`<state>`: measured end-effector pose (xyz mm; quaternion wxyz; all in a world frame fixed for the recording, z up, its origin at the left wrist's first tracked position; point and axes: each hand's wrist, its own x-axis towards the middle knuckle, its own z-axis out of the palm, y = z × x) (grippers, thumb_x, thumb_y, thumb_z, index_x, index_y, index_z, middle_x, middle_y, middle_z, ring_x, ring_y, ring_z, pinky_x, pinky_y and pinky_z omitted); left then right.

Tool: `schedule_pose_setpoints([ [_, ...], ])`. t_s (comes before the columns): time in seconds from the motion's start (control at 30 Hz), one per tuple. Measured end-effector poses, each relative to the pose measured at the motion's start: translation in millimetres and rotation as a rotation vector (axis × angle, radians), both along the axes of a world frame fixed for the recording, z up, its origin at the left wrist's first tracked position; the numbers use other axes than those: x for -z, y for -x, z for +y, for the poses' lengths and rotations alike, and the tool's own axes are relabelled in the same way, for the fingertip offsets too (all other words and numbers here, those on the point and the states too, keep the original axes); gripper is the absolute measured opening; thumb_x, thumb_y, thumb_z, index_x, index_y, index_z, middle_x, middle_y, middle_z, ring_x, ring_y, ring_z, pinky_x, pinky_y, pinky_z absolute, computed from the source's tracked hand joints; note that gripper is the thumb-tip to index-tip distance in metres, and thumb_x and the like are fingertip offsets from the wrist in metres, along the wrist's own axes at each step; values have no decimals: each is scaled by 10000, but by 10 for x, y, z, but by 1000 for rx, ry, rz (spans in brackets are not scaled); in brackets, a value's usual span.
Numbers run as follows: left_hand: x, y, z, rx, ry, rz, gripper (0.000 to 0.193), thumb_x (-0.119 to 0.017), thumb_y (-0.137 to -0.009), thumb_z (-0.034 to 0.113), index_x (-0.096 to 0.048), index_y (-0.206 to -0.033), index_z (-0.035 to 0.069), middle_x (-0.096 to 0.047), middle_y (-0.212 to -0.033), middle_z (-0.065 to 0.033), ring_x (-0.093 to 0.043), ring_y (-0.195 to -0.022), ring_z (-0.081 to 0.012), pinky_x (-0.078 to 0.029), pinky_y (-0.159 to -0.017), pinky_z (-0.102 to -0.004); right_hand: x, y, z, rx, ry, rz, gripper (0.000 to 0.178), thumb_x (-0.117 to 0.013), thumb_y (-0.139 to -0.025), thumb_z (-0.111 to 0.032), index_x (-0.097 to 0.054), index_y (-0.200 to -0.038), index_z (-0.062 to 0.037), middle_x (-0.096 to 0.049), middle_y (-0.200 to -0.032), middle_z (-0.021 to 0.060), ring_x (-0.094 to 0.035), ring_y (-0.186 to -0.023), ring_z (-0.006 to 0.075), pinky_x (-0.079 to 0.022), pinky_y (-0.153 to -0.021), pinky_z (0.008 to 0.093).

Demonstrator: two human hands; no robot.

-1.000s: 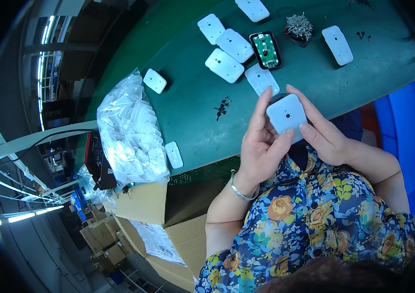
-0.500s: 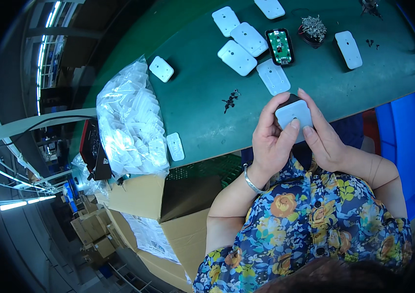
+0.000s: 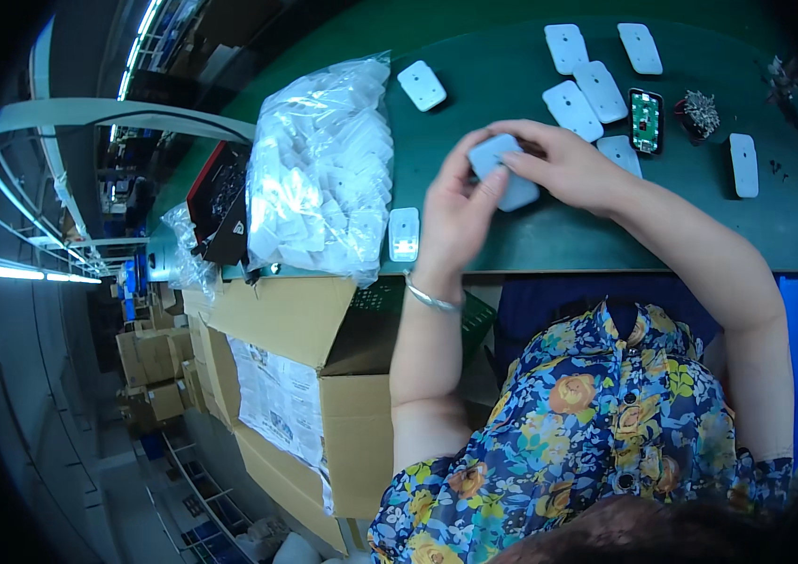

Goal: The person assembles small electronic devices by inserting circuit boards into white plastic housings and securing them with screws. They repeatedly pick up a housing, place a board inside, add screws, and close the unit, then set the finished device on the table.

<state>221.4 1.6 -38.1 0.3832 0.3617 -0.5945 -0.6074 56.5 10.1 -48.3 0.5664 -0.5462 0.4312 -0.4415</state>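
My left hand [image 3: 457,221] and my right hand [image 3: 570,169] come together above the green table, both closed around a white rounded plastic casing [image 3: 495,155]. My thumbs lie across its pale face and cover part of it, so I cannot tell whether it is one piece or two. To the right lies a dark open casing with a green circuit board [image 3: 645,122]. Beside it are several white covers [image 3: 600,91], one of them [image 3: 618,150] partly behind my right hand.
A clear bag of white plastic parts [image 3: 324,179] stands left on the green table [image 3: 690,230], with a lone cover [image 3: 404,234] beside it. Dark red box [image 3: 220,202] at far left; pot of small screws [image 3: 700,115] at right. Open carton [image 3: 357,432] below the table edge.
Both hands have moved left and farther over the table with the casing, now tilted differently. The whole view has shifted, so the table things appear farther right.
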Motion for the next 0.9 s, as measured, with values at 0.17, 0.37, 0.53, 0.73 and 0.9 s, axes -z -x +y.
schedule_pose_setpoints([
  [0.17, 85, -267, -670, -267, -16, -298, 442, -595, -829, 102, -440, -1225, -15, -587, -892, -99, -584, -768, -142, -505, -586, -261, 1, -281, -258, 24, 62, 216, 368, -551, -863, -170, -491, -1179, 6, -583, -994, 97, -530, -850, 120, -444, -756, 261],
  [0.37, 242, -372, -1103, -364, 142, -565, 483, -628, -803, 199, -468, -1185, -50, -608, -940, -179, -625, -751, -189, -506, -566, -299, -212, -122, 485, -256, 149, 246, 283, -577, -834, -209, -579, -1035, -11, -553, -911, 114, -580, -738, 183, -474, -696, 301],
  [0.53, 13, -341, -974, -365, 41, -865, 439, -592, -817, 272, -536, -1090, -67, -628, -909, -230, -630, -865, -307, -473, -773, -380, -267, 353, 839, -258, 174, 345, 266, -581, -828, -166, -573, -1045, -12, -561, -942, 110, -597, -790, 178, -477, -700, 278],
  [0.73, 86, -504, -1015, -415, 372, -1297, 453, -536, -840, 369, -569, -1028, -43, -629, -906, -232, -607, -891, -353, -481, -728, -413, -179, 776, 1167, 9, 153, 404, 186, -588, -814, -71, -599, -985, 1, -590, -870, 103, -582, -760, 168, -468, -686, 273],
  [0.9, -67, -391, -745, -609, 726, -1337, 449, -616, -804, 347, -574, -1091, 4, -640, -831, -103, -624, -745, -215, -488, -652, -353, -89, 996, 1235, 311, 229, 502, 148, -587, -822, -68, -609, -948, 6, -590, -829, 85, -557, -718, 148, -450, -654, 256],
])
